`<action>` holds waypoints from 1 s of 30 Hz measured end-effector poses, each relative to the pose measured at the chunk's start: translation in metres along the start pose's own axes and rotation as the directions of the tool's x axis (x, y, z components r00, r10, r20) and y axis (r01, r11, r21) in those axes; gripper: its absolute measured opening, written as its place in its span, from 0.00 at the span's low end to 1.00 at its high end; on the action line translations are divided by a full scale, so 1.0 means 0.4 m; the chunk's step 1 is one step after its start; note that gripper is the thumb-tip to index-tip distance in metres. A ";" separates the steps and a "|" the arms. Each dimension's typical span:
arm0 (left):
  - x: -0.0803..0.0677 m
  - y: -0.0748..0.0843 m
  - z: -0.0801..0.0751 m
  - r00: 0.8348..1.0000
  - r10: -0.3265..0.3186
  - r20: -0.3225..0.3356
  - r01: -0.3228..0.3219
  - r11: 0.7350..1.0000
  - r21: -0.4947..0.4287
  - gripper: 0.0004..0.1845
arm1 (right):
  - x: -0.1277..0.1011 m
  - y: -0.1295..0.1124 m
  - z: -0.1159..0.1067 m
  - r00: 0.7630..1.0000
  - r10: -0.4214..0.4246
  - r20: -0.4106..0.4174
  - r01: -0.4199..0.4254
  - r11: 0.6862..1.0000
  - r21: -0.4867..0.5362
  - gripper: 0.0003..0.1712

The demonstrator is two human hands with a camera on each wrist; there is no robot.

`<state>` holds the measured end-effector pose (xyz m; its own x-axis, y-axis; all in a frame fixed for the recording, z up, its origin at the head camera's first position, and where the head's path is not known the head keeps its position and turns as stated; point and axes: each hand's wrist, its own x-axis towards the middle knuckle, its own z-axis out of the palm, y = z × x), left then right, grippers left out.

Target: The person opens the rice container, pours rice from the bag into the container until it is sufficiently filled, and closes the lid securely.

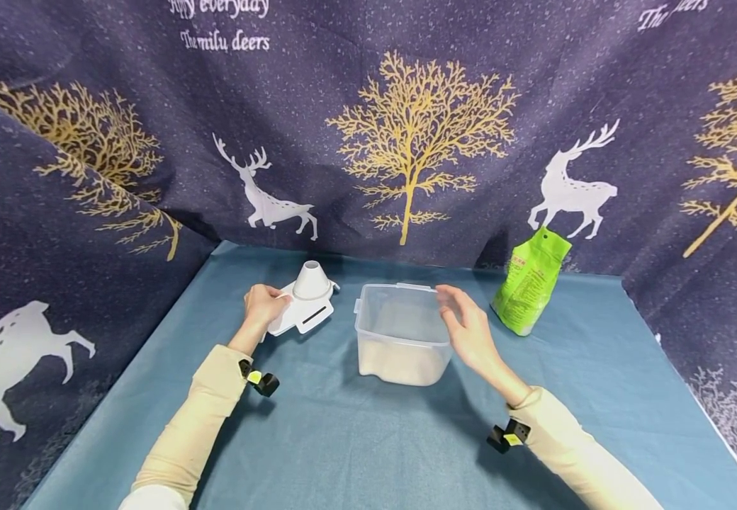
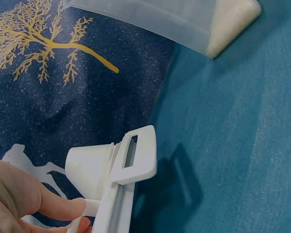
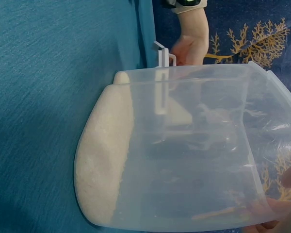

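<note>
- Head view: at frame centre, the left hand (image 1: pixel 265 304) pinches the white lid (image 1: pixel 301 310); the right hand (image 1: pixel 467 327), fingers relaxed, touches the tub (image 1: pixel 400 340) beside it. A green bag (image 1: pixel 530 280) stands right.
- Left wrist view: fingers (image 2: pixel 63 208) grip the lid (image 2: pixel 123 179), lower left.
- Right wrist view: the tub (image 3: pixel 184 150) fills the centre on the tabletop (image 3: pixel 48 73).

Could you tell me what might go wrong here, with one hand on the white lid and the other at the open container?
The clear container stands open with white grains in its bottom, and the right hand is at its rim; a nudge could tip it and spill them. The left hand holds the white spout lid only by its edge, so it might slip. The green bag stands close to the right hand and could be knocked over.
</note>
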<state>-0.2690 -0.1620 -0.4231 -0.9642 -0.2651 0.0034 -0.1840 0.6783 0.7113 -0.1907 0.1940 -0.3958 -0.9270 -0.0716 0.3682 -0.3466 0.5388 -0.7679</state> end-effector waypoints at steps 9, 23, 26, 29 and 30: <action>-0.001 -0.011 0.005 1.000 -0.006 0.015 0.006 1.000 0.002 0.17 | 0.000 -0.003 0.000 1.000 0.012 0.002 -0.012 1.000 0.000 0.21; 0.003 -0.030 0.014 0.999 0.031 0.028 -0.032 0.999 0.030 0.16 | 0.002 -0.002 0.000 1.000 0.011 0.009 -0.011 1.000 -0.005 0.21; 0.003 -0.035 0.016 0.998 0.053 0.022 -0.054 0.998 0.023 0.15 | 0.002 -0.004 -0.001 1.000 0.011 0.009 -0.011 1.000 -0.001 0.21; -0.001 -0.036 0.016 0.997 0.075 0.016 -0.075 0.997 0.028 0.15 | 0.002 -0.004 -0.002 1.000 0.009 0.009 -0.009 1.000 -0.001 0.21; -0.003 -0.035 0.015 0.996 0.083 0.013 -0.083 0.996 0.033 0.15 | 0.001 -0.004 -0.002 1.000 0.010 0.009 -0.010 1.000 -0.001 0.21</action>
<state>-0.2663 -0.1670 -0.4371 -0.9786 -0.1988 0.0530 -0.1093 0.7204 0.6849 -0.1906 0.1940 -0.3940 -0.9315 -0.0741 0.3561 -0.3375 0.5407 -0.7705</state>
